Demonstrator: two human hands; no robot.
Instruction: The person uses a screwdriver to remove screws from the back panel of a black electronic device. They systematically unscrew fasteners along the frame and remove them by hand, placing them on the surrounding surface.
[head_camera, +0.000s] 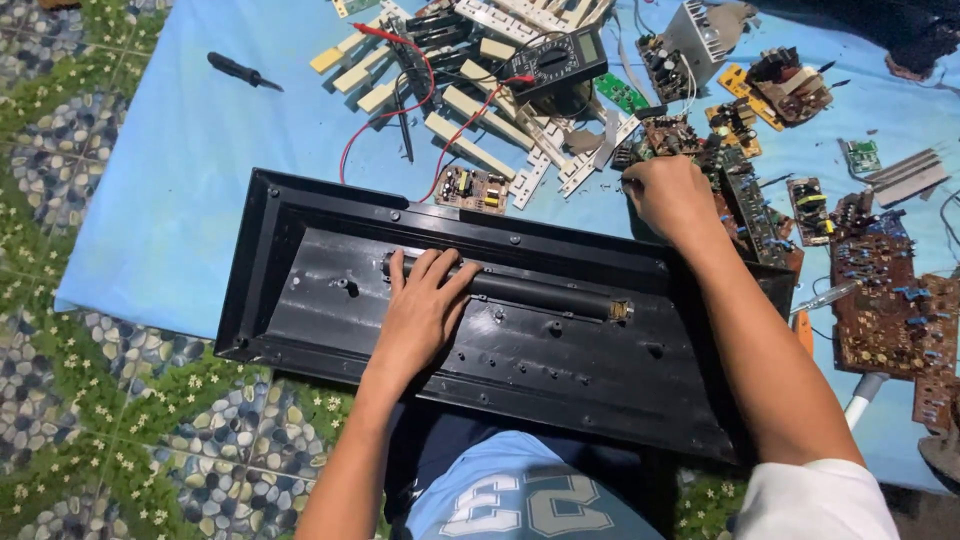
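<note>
- Head view: long black plastic casing (300, 290) is laid open side up across the lap, partly on the blue cloth (170, 200)
- Left hand (422, 312) is spread flat, fingers extended, pressed on the black cylindrical tube (540, 295) inside the casing; nothing is gripped
- Right hand (672, 198) is curled at the casing's far edge among brown circuit boards (890, 300); whether anything is pinched cannot be told
- Multimeter (560, 60) with red leads, cream keyboard keys (470, 110) and a black screwdriver (243, 71) are seen beyond
- Judgement: casing is best kept pinned flat by the left palm so it stays level
</note>
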